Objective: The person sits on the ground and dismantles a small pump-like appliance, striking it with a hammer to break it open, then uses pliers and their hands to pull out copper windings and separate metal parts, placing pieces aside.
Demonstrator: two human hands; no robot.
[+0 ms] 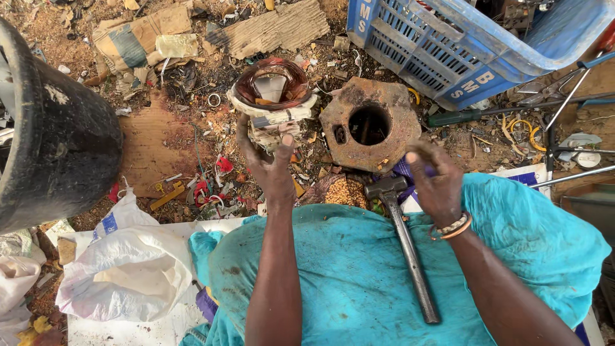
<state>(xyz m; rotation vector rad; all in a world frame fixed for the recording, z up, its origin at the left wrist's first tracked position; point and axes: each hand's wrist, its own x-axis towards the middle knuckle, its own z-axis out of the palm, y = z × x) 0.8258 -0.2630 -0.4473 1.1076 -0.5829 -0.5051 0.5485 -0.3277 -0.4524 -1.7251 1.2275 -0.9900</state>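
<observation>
My teal cloth lap (359, 269) fills the bottom, cut off by the frame edge; the big black tub (57, 128) runs off at left, the blue slatted plastic crate (461, 45) off the top. Littered dirt floor (166, 134) all round. Rusty octagonal metal housing (370, 125) sits just ahead. Steel hammer (403, 237) lies across my lap. My left hand (272, 170) grips the copper-wound motor coil (272, 90), base hidden by fingers. My right hand (435, 182) curls loosely; whether it holds anything, I can't tell.

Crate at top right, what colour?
Blue, with white lettering on its slatted sides; the crate shows in the head view, the only one.
</observation>
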